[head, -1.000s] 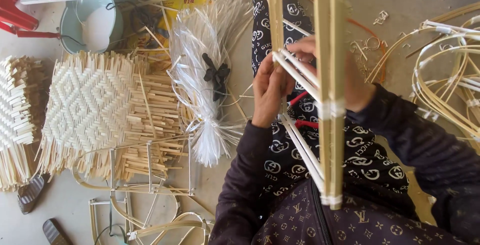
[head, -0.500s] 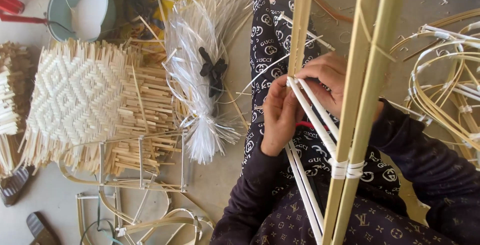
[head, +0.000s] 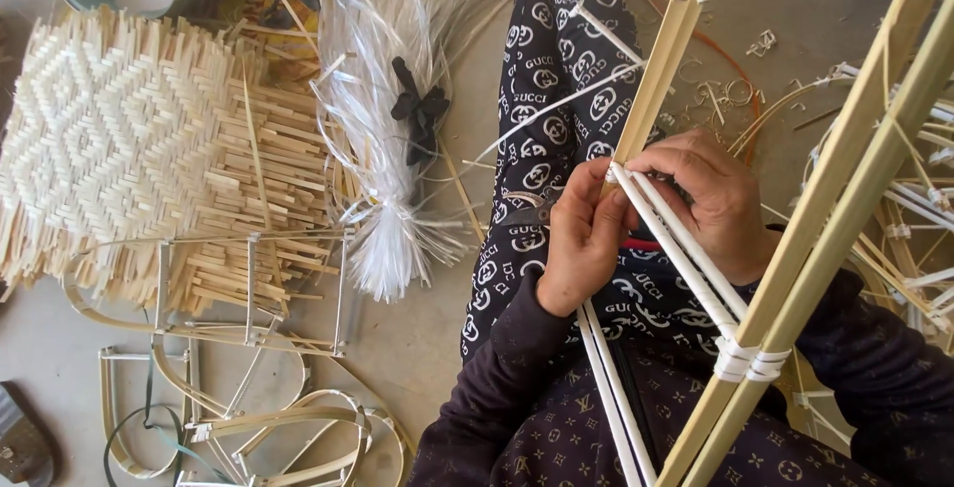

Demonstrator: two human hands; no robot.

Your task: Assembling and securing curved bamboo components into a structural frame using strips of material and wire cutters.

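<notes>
Both hands met at the joint of the bamboo frame (head: 795, 248), right of centre over the lap. The left hand (head: 581, 239) was pinched narrow on the white-wrapped rods (head: 676, 248); the right hand (head: 711, 199) curled closed around the same joint, fingertips at the binding. Looked like mid-wrap, lashing rod to upright. Next move would likely need steady tension. The white strip bundle (head: 383, 149) lay left, beside the woven panel (head: 109, 139).

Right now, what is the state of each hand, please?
Left hand: closed, pinching the white strip at the bamboo frame.
Right hand: closed on the same white strip.
</notes>
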